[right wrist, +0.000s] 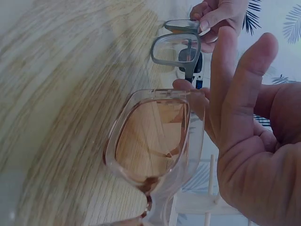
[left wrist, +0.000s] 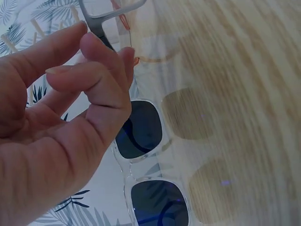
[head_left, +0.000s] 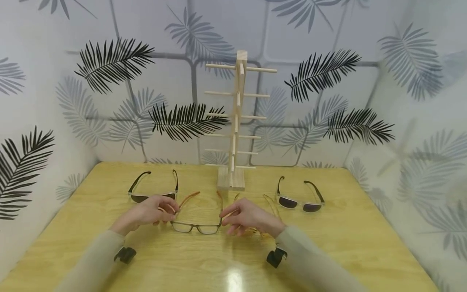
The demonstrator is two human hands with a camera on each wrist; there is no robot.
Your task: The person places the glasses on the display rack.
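Observation:
Grey-framed eyeglasses with clear lenses lie at the middle of the table, front toward me, the orange-ended arms unfolded and pointing away. My left hand pinches them at the left hinge; its fingertips meet the grey corner in the left wrist view. On the opposite side, my right hand holds the right arm close to its hinge with its fingertips, the other fingers spread. Under and beside the right hand sit clear-framed glasses with orange-tinted lenses, partly hidden by that hand in the head view.
Behind the eyeglasses rises a wooden display stand with several pairs of pegs, no glasses on them. Dark-lensed sunglasses lie behind my left hand, and another pair of sunglasses lies at the right. Patterned walls enclose the table.

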